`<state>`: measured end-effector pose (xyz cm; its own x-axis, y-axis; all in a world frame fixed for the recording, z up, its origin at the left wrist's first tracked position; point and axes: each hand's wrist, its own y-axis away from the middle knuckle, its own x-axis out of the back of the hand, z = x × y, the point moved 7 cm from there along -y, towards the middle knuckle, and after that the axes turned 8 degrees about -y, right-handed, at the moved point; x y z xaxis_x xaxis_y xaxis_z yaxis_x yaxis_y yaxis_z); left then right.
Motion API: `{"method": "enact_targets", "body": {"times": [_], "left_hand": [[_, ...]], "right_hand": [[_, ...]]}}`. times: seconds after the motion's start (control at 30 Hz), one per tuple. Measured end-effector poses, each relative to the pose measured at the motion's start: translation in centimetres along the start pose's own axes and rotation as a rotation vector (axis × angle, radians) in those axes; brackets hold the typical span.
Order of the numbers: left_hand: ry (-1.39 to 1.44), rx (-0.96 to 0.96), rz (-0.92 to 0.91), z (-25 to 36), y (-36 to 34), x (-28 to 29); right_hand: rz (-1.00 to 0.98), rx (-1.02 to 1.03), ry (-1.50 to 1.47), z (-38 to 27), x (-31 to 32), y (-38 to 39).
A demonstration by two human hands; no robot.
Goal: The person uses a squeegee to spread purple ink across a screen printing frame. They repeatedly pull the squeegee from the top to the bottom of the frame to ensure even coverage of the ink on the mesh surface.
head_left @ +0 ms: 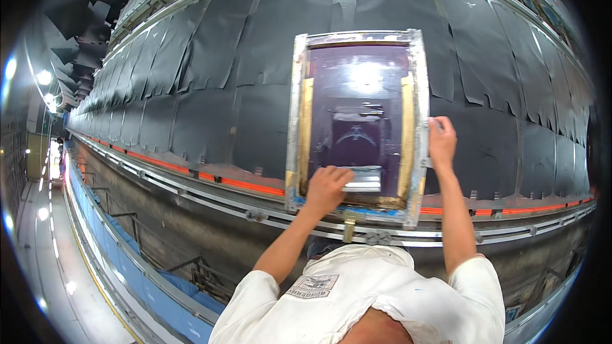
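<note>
nearest, at the bottom of the frame, is a white shirt [363, 280], its wearer leaning over a metal rail [424, 236]. beyond it, right of centre, a silver-edged screen frame [294, 114] lies on dark sheets [274, 38]. low inside it, the left hand [326, 188] is closed around the left end of a blurred metal bar [364, 179], which rests over the purple screen [357, 76]. farther up, the right hand [442, 143] has its fingers curled at the frame's right edge; whether it truly grips there, i cannot tell. the step in hand looks like drawing the bar over the screen, squeegee-fashion. the next move seems to call for even pressure along the bar and a steady frame. more dark sheets stretch toward the upper left.
</note>
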<state>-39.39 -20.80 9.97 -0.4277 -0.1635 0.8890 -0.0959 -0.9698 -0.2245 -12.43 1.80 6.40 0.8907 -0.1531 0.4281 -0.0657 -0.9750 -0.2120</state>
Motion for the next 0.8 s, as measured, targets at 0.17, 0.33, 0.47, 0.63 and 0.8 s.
{"method": "enact_targets", "body": {"times": [0.17, 0.33, 0.47, 0.63, 0.8], "left_hand": [[-0.157, 0.025, -0.006, 4.7, 2.1, -6.1], [-0.306, 0.066, -0.132, 6.2, -3.5, -7.7], [-0.218, 0.089, -0.206, 5.9, -3.3, -8.5], [-0.236, 0.020, -0.379, 4.7, -4.5, -10.7], [-0.158, 0.039, -0.300, 0.3, -10.9, -10.5]], "right_hand": [[-0.018, -0.035, -0.202, 8.5, 2.3, 4.8], [0.022, -0.116, -0.358, 12.5, 1.6, 2.0], [-0.037, -0.177, -0.273, 14.0, 1.0, 2.5], [-0.120, -0.269, -0.050, 15.2, 1.6, 0.8], [-0.318, 0.195, 0.123, 7.3, 0.3, -1.2]]}}
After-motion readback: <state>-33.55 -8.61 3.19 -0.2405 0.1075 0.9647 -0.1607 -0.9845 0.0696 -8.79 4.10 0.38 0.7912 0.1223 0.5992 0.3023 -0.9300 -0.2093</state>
